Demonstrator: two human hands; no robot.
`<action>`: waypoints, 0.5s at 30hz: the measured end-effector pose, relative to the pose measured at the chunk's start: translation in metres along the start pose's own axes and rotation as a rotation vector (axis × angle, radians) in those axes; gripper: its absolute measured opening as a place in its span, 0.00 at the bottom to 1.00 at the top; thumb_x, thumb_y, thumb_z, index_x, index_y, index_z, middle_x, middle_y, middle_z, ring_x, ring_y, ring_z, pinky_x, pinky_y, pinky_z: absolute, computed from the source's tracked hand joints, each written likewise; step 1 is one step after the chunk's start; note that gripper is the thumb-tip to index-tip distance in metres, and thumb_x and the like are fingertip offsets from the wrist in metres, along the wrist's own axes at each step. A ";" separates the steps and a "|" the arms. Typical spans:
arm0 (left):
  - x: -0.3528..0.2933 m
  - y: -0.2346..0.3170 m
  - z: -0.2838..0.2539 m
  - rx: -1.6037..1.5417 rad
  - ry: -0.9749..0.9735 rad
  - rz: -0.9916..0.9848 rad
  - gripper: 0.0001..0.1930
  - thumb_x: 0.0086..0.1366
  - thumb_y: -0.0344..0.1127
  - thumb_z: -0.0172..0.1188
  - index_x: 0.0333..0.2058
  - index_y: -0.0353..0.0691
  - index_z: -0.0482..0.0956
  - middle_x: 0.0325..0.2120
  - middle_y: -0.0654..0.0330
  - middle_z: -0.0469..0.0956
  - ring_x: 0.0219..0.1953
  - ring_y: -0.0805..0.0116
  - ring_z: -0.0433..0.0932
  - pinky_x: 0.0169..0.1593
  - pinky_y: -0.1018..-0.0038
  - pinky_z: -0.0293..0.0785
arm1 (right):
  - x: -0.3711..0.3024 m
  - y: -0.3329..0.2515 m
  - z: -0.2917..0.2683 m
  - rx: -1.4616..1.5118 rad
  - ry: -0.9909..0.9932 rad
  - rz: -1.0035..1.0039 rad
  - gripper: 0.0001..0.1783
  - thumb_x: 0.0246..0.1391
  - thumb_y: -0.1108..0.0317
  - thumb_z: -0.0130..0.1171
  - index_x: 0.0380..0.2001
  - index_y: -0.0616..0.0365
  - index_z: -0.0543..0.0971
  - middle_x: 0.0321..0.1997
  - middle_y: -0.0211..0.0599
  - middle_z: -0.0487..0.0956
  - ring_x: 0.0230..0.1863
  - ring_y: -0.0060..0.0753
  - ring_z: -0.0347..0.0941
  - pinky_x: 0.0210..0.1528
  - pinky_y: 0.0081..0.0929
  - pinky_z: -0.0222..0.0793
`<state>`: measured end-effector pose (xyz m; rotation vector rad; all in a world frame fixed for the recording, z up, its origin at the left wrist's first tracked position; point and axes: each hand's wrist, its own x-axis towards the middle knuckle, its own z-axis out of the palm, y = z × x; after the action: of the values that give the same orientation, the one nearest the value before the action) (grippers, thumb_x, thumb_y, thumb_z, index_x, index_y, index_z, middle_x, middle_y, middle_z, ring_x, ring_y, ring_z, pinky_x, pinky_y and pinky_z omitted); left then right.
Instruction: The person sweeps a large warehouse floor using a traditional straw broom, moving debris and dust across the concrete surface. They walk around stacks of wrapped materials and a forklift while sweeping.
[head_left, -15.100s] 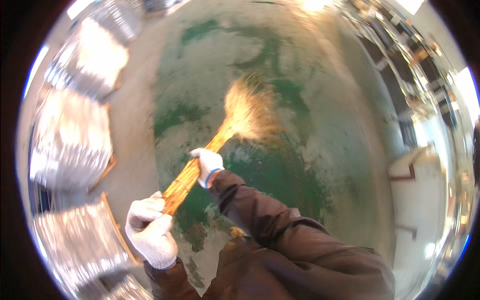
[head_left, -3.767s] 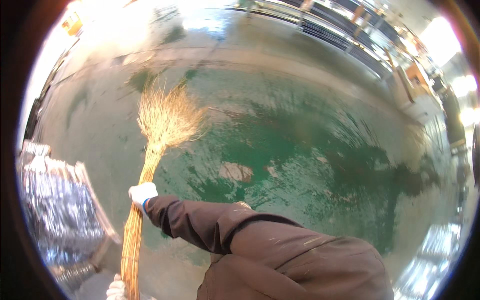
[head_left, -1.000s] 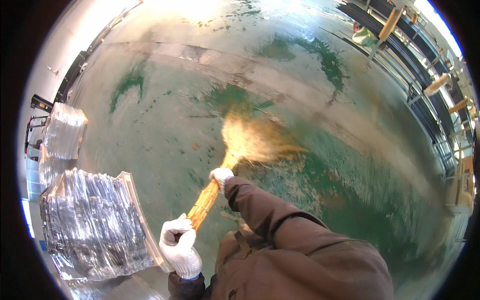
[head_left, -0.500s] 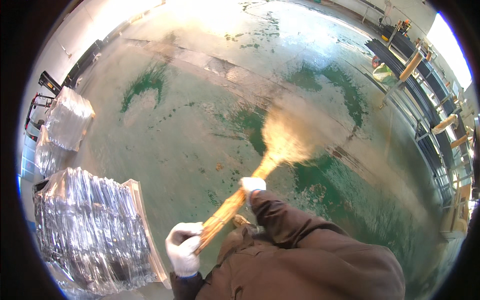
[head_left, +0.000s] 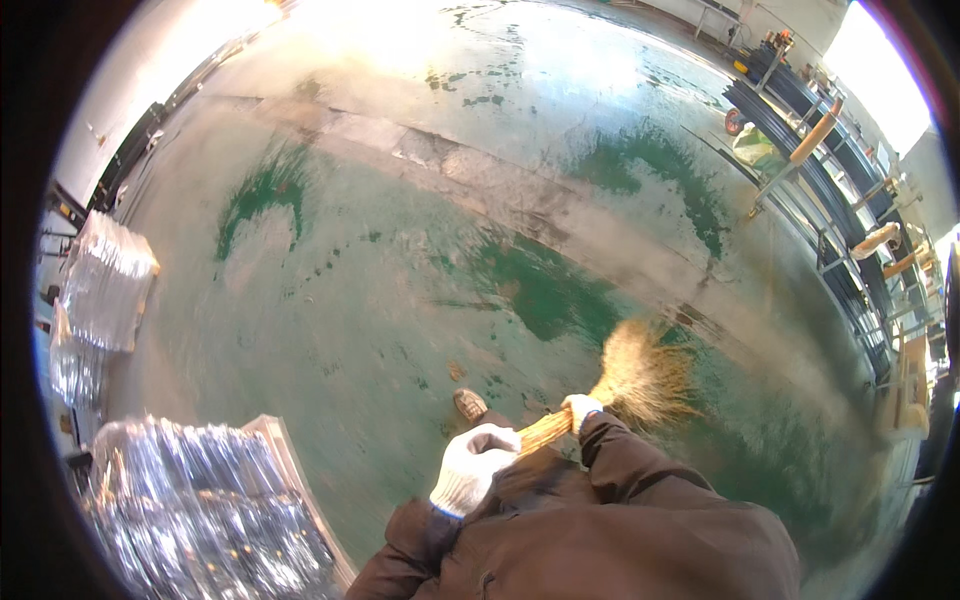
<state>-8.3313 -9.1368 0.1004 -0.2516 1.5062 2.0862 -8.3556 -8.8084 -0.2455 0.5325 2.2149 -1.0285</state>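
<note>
Sweeping the floor (head_left: 420,270) with a straw broom (head_left: 625,385), we are working low and right of centre in the frame; the bristle head is fanning out on a dark green patch of worn paint, while the handle is running back toward the lower middle of the frame, where our brown sleeves (head_left: 640,510) are coming in. Our left hand (head_left: 470,478), in a white knit glove, is clenched over the upper end of the handle; our right hand (head_left: 580,410), gloved the same, is wrapped round the handle just behind the bristles; both are grasping firmly, as far as the gloves are letting us see. Just left of the handle the toe of a brown shoe (head_left: 469,404) is showing on the concrete. To do this stroke well, we are judging that the lower hand should be steering while the upper hand is acting as the pivot; the bristles should be brushing the floor lightly rather than being crushed flat. We are also minding the wrapped silvery bundles (head_left: 210,510) at the lower left and the smaller wrapped stack (head_left: 105,285) at the left edge; the metal racks (head_left: 830,190) along the upper right are well apart from the broom.
</note>
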 end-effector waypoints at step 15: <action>0.010 0.171 -0.271 -0.020 0.862 0.420 0.12 0.49 0.19 0.57 0.35 0.34 0.81 0.38 0.54 0.82 0.53 0.56 0.82 0.75 0.54 0.71 | 0.152 -0.607 0.251 -0.477 -0.102 -0.525 0.20 0.68 0.62 0.51 0.40 0.56 0.92 0.45 0.51 0.91 0.48 0.51 0.90 0.55 0.40 0.85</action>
<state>-8.4743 -9.4210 0.1399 -1.0215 2.1612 2.4666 -8.7279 -9.3632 -0.1534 -0.3212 2.4473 -0.6974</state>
